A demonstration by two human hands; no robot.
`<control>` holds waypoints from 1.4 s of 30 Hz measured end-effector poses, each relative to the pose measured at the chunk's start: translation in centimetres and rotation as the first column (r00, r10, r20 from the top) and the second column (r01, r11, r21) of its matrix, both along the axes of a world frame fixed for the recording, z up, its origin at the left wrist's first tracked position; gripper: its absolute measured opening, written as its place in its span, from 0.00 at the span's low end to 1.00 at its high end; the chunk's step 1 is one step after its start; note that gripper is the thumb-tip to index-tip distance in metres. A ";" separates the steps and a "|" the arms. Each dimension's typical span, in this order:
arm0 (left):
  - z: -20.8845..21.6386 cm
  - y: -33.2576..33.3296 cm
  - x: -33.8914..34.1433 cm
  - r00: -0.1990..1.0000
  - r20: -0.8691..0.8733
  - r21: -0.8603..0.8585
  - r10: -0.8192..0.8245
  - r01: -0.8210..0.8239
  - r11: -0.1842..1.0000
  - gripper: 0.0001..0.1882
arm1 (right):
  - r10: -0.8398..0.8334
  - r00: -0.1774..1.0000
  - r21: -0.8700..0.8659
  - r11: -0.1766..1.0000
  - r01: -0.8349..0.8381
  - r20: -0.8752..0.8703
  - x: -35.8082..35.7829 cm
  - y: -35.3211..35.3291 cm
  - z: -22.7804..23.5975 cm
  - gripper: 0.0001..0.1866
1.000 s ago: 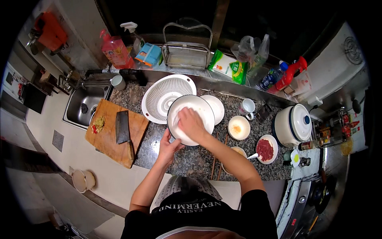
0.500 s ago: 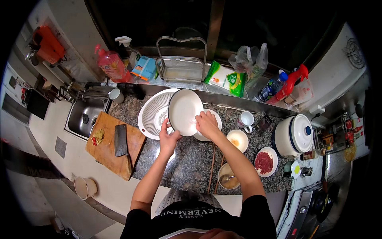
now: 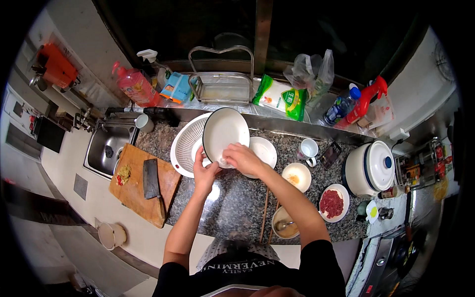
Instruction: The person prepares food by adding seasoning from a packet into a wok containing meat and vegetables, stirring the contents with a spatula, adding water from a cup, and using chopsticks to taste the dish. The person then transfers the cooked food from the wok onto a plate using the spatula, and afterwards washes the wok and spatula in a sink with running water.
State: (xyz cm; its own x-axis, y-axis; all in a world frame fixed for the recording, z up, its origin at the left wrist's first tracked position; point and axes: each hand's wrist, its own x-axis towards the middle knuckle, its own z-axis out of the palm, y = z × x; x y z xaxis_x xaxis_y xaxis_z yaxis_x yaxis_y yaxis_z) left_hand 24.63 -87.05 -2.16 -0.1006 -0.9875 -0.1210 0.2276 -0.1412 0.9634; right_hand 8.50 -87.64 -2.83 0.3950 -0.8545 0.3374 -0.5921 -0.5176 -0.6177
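A white bowl with a dark rim [image 3: 225,131] is tilted up over the counter, its inside toward me. My left hand [image 3: 204,172] grips it at the near left rim, thumb and fingers closed on the edge. Inside the bowl, the bunched fingers of my right hand [image 3: 243,158] press low against its inner wall; whether they pinch anything is hidden. Behind the bowl stands a white colander [image 3: 182,151], partly covered by it. Just right of the bowl sits a white plate [image 3: 265,150], partly behind my right wrist.
To the left, a cutting board [image 3: 133,185] bears a cleaver [image 3: 151,180] and chopped seasonings. At right are a bowl of raw meat [image 3: 331,203], a small bowl with a yellowish bit [image 3: 296,177], a bowl with a spoon [image 3: 284,226], a mug [image 3: 308,147] and a rice cooker [image 3: 363,168].
My right hand has moved from the bowl's right rim down and left into its lower inside. The bowl has shifted slightly left, still in my left hand.
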 end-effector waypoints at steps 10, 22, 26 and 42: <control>1.0 0.9 0.5 0.997 0.039 0.020 -0.064 0.063 0.998 0.33 | -0.462 0.885 -0.264 0.862 0.434 -0.053 0.9 -1.7 0.0 0.05; 0.2 0.7 -0.5 0.995 0.089 0.011 -0.047 0.046 0.999 0.31 | -0.697 0.616 -0.238 0.710 0.663 -0.367 -4.9 -2.6 -2.9 0.06; -0.4 1.1 0.5 0.996 0.079 0.015 0.029 -0.030 0.999 0.30 | -0.696 0.620 -0.111 0.693 0.712 -0.362 -7.7 -1.1 -5.9 0.07; -0.3 5.6 4.6 0.972 -0.150 0.193 -0.180 0.207 0.959 0.24 | -0.614 0.647 0.315 0.789 0.528 0.452 -3.5 11.3 1.4 0.06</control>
